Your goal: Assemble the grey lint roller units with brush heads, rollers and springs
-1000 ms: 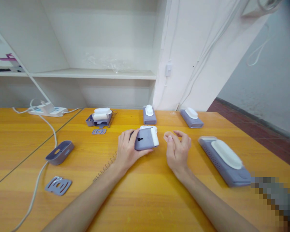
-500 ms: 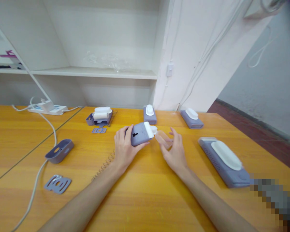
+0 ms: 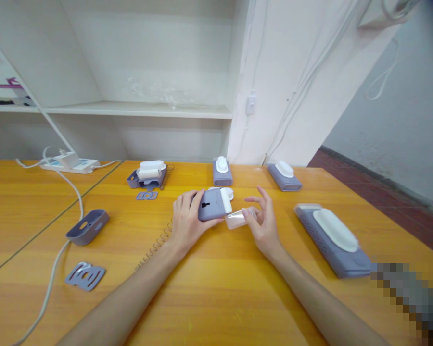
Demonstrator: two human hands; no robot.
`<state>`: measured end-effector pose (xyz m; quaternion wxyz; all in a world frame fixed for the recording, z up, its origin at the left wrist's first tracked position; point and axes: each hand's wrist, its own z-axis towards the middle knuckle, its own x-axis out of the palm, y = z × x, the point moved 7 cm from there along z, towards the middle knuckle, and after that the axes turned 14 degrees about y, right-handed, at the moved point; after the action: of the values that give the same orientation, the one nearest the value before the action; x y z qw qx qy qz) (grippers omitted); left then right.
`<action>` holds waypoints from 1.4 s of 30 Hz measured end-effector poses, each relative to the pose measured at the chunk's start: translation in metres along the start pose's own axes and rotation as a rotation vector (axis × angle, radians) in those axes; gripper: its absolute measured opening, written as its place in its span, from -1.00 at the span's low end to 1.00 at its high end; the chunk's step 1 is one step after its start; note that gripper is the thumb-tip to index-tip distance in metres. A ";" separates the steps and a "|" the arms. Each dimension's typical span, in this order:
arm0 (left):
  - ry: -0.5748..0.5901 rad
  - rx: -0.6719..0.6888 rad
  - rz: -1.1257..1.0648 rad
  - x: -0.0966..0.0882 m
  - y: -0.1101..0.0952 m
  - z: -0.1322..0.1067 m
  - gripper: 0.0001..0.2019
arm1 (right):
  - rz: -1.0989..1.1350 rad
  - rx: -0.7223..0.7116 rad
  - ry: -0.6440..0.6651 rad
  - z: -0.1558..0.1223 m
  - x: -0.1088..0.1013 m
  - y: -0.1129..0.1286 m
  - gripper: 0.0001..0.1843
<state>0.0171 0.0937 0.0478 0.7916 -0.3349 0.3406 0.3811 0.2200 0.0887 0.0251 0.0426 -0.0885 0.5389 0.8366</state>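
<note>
My left hand [image 3: 188, 218] is wrapped round a grey-purple plastic case [image 3: 212, 205] with a white end on its right side and a small black mark on its face. A white oval part shows behind that end. Between thumb and finger, my right hand [image 3: 264, 222] pinches a clear plastic cover [image 3: 237, 218], just right of the case's white end; whether the two touch I cannot tell. A metal coil spring [image 3: 159, 244] lies on the table beside my left wrist, partly hidden by that hand.
Left lie a grey end cap [image 3: 88, 226], a slotted grey plate [image 3: 85, 276] and a white cable. Similar grey units with white tops [image 3: 222, 171] stand at the back, another [image 3: 332, 240] at right. A power strip [image 3: 69, 162] sits back left.
The clear cover has turned and come down to the lower right of the case, in my right hand. My left hand has tilted the case more level and shifted it slightly right.
</note>
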 end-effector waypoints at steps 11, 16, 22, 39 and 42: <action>0.132 0.302 0.121 0.006 -0.030 -0.006 -0.24 | 0.046 0.162 0.068 0.008 0.009 -0.015 -0.58; 0.145 0.263 0.158 0.008 -0.033 -0.006 -0.26 | -0.106 0.149 0.157 0.009 0.016 -0.013 -0.59; 0.145 0.200 0.143 0.009 -0.035 -0.006 -0.27 | -0.264 0.122 0.173 0.002 0.028 -0.008 -0.36; 0.228 0.178 0.125 0.010 -0.031 -0.006 -0.33 | -0.541 0.136 0.396 -0.003 0.044 -0.003 0.07; 0.235 0.174 0.136 0.011 -0.031 -0.007 -0.30 | -0.581 0.110 0.434 -0.004 0.045 -0.003 0.09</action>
<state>0.0463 0.0765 0.0438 0.7447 -0.2836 0.4844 0.3611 0.1767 0.0855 0.0118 0.1679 -0.4108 0.5321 0.7211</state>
